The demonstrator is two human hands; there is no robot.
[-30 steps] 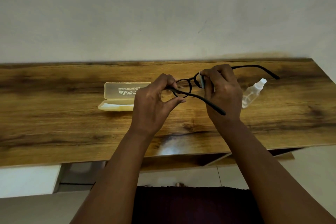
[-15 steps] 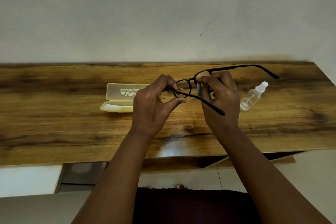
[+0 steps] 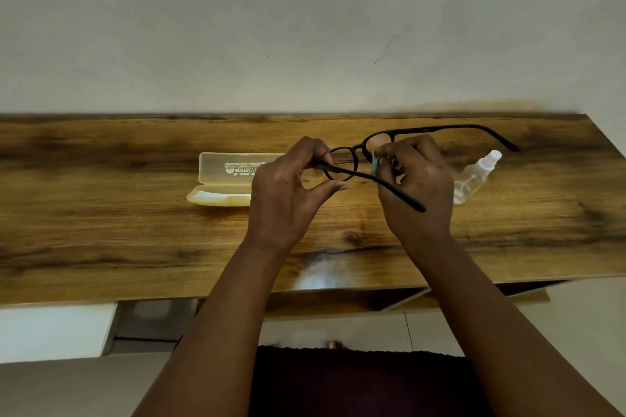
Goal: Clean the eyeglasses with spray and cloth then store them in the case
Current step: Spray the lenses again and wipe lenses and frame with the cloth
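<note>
Above the surface [image 3: 101, 230], left hand [image 3: 284, 196] pinches eyeglasses [image 3: 342, 162], right hand [image 3: 418, 186] pinches cloth [image 3: 375, 162] on lens, case [image 3: 223, 179] open behind.

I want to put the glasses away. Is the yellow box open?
Open. The case lies on the table with its lid tipped back, inside showing.

On the table [image 3: 101, 230], the open case [image 3: 223, 183] lies left and the bottle [image 3: 474, 176] right, while between and above them the left hand [image 3: 288, 193] and right hand [image 3: 420, 186] hold the glasses [image 3: 342, 159], cloth [image 3: 375, 162] against the right lens.
</note>
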